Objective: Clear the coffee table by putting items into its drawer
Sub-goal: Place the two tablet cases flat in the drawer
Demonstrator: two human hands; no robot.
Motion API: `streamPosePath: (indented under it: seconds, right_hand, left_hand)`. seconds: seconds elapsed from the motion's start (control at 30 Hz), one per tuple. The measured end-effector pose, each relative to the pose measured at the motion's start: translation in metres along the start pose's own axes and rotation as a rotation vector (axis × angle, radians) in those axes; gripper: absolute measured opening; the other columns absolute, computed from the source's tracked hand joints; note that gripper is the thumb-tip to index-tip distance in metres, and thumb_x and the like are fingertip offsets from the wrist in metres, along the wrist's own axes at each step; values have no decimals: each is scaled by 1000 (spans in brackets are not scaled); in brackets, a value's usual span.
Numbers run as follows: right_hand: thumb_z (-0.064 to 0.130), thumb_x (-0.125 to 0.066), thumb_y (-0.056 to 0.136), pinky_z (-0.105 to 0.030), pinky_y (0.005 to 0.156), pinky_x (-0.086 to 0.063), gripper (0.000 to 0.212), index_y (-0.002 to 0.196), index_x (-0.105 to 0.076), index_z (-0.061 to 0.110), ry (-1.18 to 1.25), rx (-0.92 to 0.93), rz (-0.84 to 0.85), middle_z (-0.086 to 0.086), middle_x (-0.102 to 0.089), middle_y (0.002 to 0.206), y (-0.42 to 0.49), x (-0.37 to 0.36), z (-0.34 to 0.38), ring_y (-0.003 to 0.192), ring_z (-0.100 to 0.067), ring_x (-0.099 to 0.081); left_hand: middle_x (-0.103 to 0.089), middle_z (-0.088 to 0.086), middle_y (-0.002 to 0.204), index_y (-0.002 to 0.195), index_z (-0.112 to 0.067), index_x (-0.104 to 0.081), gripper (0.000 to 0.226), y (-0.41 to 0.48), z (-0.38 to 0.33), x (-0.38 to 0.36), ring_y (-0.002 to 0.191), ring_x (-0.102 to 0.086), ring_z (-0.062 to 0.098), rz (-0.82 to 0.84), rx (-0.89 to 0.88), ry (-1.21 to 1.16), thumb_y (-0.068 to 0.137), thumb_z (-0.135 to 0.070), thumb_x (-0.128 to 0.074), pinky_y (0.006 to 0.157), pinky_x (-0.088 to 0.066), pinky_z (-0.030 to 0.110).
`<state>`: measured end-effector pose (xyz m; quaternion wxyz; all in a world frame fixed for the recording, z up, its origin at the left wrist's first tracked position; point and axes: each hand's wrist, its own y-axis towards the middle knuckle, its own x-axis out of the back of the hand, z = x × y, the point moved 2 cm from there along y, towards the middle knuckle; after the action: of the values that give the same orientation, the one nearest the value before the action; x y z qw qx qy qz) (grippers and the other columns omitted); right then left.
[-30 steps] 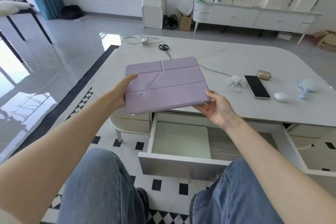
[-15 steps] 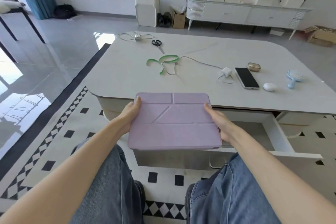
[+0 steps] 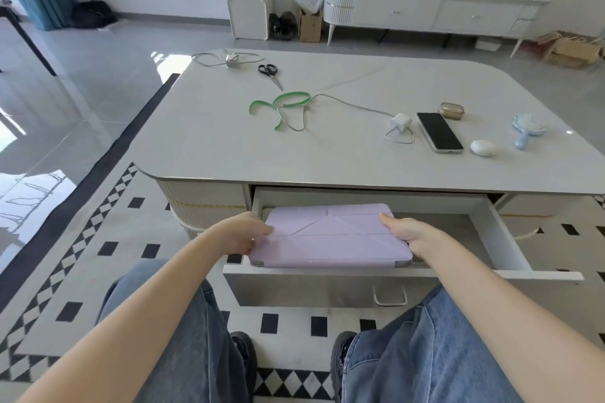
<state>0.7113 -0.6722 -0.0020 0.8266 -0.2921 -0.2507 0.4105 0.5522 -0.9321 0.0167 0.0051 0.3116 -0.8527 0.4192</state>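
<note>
Hands grip a lilac tablet case [image 3: 327, 235] from both sides: the left hand [image 3: 244, 234] is closed on its left short edge with the thumb on top, and the right hand [image 3: 409, 234] is closed on its right short edge, thumb likewise on the cover and fingers hidden underneath. The case sits between the two hands, lying nearly flat with its folded cover facing up, inside the left part of the open drawer [image 3: 504, 239] just below the front edge of the bench [image 3: 212, 147]; whether it already rests on the drawer floor cannot be told. Its long axis runs left to right, parallel to the drawer front, and its near edge lies close to that front panel. On the bench top, well apart from the hands, lie a green strap [image 3: 280, 103] tangled with a grey cable, a white charger [image 3: 401, 123], a dark phone [image 3: 438, 131], a gold earbud case [image 3: 451, 110], a white oval case [image 3: 483, 147], a blue hairbrush [image 3: 527, 127] and black scissors [image 3: 270, 73].
</note>
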Motion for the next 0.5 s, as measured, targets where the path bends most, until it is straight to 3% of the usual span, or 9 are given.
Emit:
streamPosePath:
  seconds: [0.13,0.3,0.37,0.4,0.43,0.5]
  right_hand:
    - [28,-41,104,-28,73,-48,46,129,-50,-9,23,11,-83,-17,-58,128,24,6,-6,94,-23,-56]
    - [28,-41,104,-35,87,-43,47,134,-45,-8,74,3,-171,-16,-52,135,46,7,-5,119,-30,-55]
    - [32,-43,103,-34,80,-46,47,133,-47,-4,102,-26,-159,-14,-55,130,53,5,-4,101,-28,-60]
    - [36,-44,102,-36,83,-49,49,133,-47,-2,104,-36,-160,-13,-55,129,55,4,-4,97,-27,-60]
    - [38,-45,101,-38,90,-48,54,137,-44,-1,101,-40,-172,-13,-52,135,57,2,-3,104,-28,-59]
    - [40,-46,100,-42,106,-40,64,147,-29,0,60,-6,-194,-15,-40,147,57,-2,1,127,-31,-48]
  left_hand:
    - [-42,1,74,83,-10,-54,15,8,-7,-7,69,-50,18,-3,-47,173,95,-16,-48,69,-50,28]
    - [-38,-1,92,74,-24,-37,22,26,-13,-14,82,-36,19,-127,-140,449,93,-18,-43,59,-26,23]
    - [-48,4,106,94,-18,-53,12,31,-15,-14,93,-41,19,-157,-133,562,96,-21,-41,66,-32,23]
    - [-53,6,119,114,-14,-56,25,33,-15,-14,101,-46,20,-164,-135,622,97,-23,-40,76,-38,26]
    - [-52,7,132,129,-12,-51,37,34,-15,-12,113,-49,23,-176,-135,684,98,-27,-38,87,-40,29]
    - [-45,8,143,141,-14,-42,47,35,-14,-8,127,-45,25,-186,-131,749,99,-34,-36,101,-39,34]
